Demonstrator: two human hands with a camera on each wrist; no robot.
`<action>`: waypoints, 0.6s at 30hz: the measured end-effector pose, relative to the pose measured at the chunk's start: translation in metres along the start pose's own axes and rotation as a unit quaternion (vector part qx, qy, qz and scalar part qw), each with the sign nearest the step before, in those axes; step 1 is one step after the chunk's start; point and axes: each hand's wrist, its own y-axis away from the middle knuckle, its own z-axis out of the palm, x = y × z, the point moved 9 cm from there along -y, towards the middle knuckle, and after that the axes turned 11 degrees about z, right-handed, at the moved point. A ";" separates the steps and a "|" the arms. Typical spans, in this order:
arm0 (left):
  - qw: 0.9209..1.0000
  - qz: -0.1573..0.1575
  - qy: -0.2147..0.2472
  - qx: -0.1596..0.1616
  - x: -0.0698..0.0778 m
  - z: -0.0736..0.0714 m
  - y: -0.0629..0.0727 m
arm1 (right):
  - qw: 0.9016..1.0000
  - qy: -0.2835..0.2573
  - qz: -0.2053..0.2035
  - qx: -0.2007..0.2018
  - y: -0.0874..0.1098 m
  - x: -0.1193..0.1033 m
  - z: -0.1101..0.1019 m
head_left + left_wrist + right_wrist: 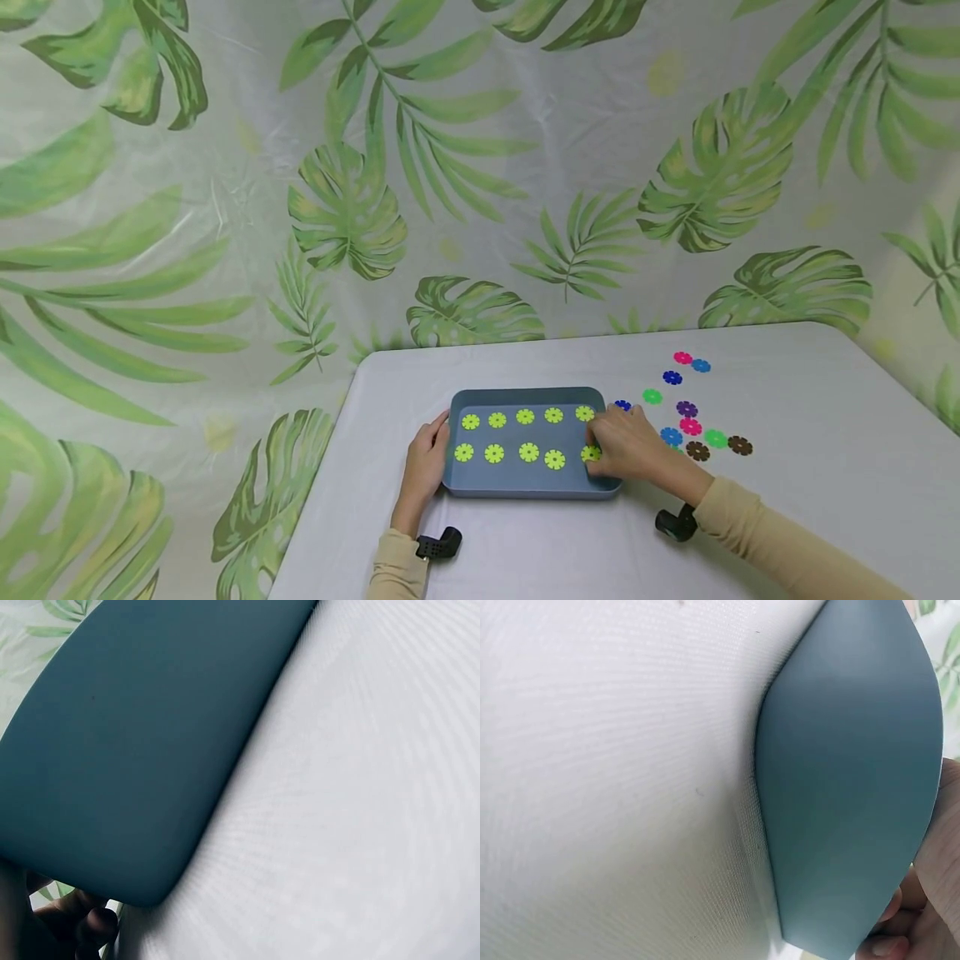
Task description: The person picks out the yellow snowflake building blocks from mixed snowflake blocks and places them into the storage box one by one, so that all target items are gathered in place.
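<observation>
A blue-grey rectangular tray (525, 492) lies on the table, with two rows of yellow-green notched discs (528, 452) inside it. At its left end my left hand (426, 458) grips the side wall; the left wrist view shows curled fingers (97, 926) by the tray's corner. My right hand (630, 442) reaches over the right rim. Its thumb and forefinger pinch the yellow-green disc (591, 453) at the near right of the rows, covering part of it. In the right wrist view, other curled fingers (885, 947) show outside the tray wall (847, 772).
Loose notched discs in pink, blue, green, purple and brown (739, 445) lie on the white table (525, 550) right of the tray, some partly behind my right hand. A leaf-patterned curtain (480, 167) hangs behind the table. Each wrist wears a black camera (441, 544).
</observation>
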 end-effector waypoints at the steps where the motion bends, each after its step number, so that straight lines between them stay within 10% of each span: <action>1: 1.000 0.000 0.000 0.000 0.000 0.000 0.000 | 1.000 0.002 0.001 0.000 0.000 0.000 0.000; 18: 1.000 0.003 0.009 -0.007 0.001 0.004 0.000 | 0.999 -0.043 0.013 0.015 0.006 0.008 -0.008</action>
